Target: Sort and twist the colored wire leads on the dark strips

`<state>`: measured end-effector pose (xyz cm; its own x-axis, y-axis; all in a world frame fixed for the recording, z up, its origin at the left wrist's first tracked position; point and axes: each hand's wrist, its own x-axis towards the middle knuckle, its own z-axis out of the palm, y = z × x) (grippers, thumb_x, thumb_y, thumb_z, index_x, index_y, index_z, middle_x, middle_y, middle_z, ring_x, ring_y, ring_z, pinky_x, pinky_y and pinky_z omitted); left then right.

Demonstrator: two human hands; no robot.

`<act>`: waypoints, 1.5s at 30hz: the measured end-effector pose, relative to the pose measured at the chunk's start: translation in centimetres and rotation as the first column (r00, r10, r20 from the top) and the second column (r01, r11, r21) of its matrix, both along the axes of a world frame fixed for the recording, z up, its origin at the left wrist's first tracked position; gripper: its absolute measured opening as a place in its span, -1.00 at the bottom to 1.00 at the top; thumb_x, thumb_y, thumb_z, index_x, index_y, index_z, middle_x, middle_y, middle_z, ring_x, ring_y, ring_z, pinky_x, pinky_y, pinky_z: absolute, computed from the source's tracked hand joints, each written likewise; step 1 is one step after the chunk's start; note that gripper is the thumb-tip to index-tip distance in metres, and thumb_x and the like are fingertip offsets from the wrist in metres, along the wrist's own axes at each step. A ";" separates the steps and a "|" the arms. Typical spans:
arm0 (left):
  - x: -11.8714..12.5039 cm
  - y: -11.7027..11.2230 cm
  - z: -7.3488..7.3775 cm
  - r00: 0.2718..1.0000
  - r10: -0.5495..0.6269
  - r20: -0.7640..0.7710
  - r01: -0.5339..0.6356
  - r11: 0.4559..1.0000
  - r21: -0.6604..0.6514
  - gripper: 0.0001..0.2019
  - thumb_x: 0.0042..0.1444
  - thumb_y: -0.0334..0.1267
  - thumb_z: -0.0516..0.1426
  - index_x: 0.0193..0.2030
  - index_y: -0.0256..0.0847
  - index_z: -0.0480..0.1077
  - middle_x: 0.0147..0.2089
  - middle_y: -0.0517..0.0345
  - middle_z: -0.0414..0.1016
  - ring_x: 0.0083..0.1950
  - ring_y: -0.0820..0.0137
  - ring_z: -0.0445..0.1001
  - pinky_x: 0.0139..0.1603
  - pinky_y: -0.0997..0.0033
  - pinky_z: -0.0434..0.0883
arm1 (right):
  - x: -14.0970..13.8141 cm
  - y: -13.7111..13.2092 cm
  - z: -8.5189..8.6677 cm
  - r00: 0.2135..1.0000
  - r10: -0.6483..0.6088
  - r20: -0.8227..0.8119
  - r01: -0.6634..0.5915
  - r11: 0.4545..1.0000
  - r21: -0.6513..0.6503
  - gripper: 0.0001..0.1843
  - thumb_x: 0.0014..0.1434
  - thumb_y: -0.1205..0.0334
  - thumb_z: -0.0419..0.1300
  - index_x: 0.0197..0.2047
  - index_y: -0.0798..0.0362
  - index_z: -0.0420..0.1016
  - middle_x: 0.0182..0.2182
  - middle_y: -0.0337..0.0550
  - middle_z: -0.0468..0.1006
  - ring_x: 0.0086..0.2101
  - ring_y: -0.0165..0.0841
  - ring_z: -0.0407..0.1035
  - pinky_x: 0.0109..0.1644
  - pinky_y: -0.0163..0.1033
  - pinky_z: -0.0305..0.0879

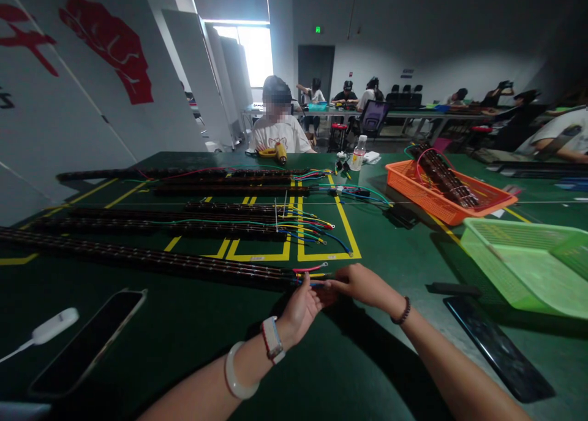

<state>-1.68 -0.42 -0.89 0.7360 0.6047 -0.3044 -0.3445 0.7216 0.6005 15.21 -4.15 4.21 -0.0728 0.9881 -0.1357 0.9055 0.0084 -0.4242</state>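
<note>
My left hand (pixel 301 307) and my right hand (pixel 362 284) meet at the right end of the nearest long dark strip (pixel 151 258), which runs across the green table (pixel 193 335) from the far left. Both hands are closed in a pinch on the coloured wires (pixel 311 268) that stick out of that strip's end; red, blue and yellow leads show between the fingers. A watch and a pale bangle sit on my left wrist, a dark bead bracelet on my right. Several more dark strips (pixel 184 216) with coloured wire tails lie parallel farther back, over yellow floor-tape marks.
A phone (pixel 89 341) and a white charger plug (pixel 55 325) lie at the near left. A second phone (pixel 498 347) lies near right beside a green basket (pixel 528 261). An orange basket (pixel 441 203) holds more strips. A seated person (pixel 278 130) faces me across the table; others work behind.
</note>
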 end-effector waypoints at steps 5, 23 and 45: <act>-0.1 0.0 0.2 1.000 0.001 0.021 -0.001 1.000 0.002 -0.56 0.18 0.05 -0.03 -0.19 -0.32 0.41 -0.21 -0.14 0.52 -0.10 0.26 0.48 0.01 0.23 0.33 | -1.5 -0.5 0.4 0.981 0.030 0.190 -0.038 0.999 0.039 -0.62 0.26 0.04 -0.02 -0.39 0.04 0.50 -0.50 -0.14 0.52 -0.53 -0.39 0.35 -0.51 -0.34 0.03; -0.2 -0.5 0.3 0.956 -0.225 -0.186 0.273 0.917 0.292 -0.67 0.18 -0.09 0.01 -0.25 -0.39 0.37 -0.24 -0.23 0.54 -0.20 0.20 0.52 -0.05 0.13 0.34 | 0.7 1.0 -2.4 0.970 -0.222 -0.103 0.237 0.958 0.160 -0.44 0.03 -0.17 0.20 -0.04 0.06 0.34 -0.18 -0.04 0.43 -0.23 -0.27 0.38 -0.21 -0.21 0.28; -0.3 -0.6 0.6 0.952 -0.254 -0.172 0.292 0.922 0.254 -0.65 0.15 -0.09 0.03 -0.30 -0.42 0.41 -0.28 -0.25 0.55 -0.24 0.19 0.53 -0.09 0.15 0.36 | -1.7 3.1 -5.2 0.983 0.166 0.080 -0.184 0.877 0.445 -0.75 0.15 0.08 0.20 -0.42 0.09 0.46 -0.45 -0.16 0.43 -0.37 -0.35 0.24 -0.27 -0.28 0.09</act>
<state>-1.94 -1.00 -0.30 0.8484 0.4595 -0.2629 -0.0605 0.5775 0.8141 13.52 -1.08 -1.01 -0.2539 0.9153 0.3126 0.8869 0.3492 -0.3024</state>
